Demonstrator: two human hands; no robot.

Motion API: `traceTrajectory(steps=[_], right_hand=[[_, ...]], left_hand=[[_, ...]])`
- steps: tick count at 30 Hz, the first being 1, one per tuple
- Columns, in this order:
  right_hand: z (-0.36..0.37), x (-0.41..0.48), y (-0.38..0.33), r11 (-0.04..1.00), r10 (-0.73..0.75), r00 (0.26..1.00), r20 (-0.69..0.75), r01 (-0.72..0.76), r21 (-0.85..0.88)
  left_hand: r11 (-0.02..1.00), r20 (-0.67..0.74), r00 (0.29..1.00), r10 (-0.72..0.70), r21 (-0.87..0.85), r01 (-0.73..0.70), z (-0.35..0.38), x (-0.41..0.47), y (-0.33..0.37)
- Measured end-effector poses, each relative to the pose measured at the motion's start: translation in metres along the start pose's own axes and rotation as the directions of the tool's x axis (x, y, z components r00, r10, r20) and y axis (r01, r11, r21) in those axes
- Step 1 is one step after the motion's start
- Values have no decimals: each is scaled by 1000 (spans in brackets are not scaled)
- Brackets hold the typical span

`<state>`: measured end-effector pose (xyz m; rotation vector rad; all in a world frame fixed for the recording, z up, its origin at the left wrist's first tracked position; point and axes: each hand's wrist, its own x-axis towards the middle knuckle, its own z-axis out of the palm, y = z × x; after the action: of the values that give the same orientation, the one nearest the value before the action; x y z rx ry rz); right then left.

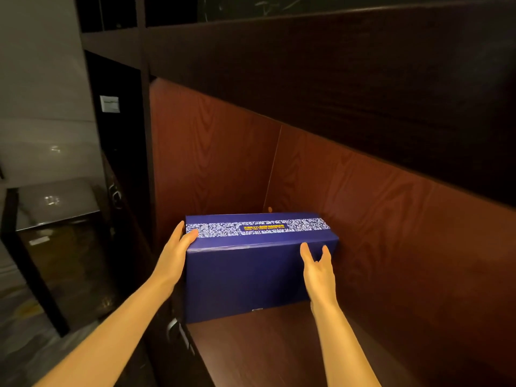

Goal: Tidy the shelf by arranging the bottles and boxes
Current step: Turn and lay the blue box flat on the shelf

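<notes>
Left hand [174, 258] gripping blue box [245, 280] end, right hand [318, 272] pressing front, fingers straight; box between them looking shelved, further tidying probably pending.

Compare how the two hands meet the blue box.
The left hand clasps the left end of the blue box, thumb hooked over its top; the right hand lies against its front face. Left fingers are mostly hidden behind the end; right fingers are straight and spread. Both touch the box.
</notes>
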<state>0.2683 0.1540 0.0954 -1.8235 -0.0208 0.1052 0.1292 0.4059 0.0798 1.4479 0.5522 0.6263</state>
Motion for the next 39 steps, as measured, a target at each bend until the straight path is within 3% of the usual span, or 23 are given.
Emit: traceTrajectory(steps=[13,28,39], right_hand=[[25,28,-7,999,26,1000,-7,-27,-39],[66,70,-20,990,56,998,24,-59,128],[66,80,-18,992,30,998,55,-37,120]], left_hand=[[990,-69,996,59,135,-49,-7,11,-10],[961,-196,972,131,266,-76,-9,-46,-14],[942,-150,978,147,323,-92,7,-95,-4]])
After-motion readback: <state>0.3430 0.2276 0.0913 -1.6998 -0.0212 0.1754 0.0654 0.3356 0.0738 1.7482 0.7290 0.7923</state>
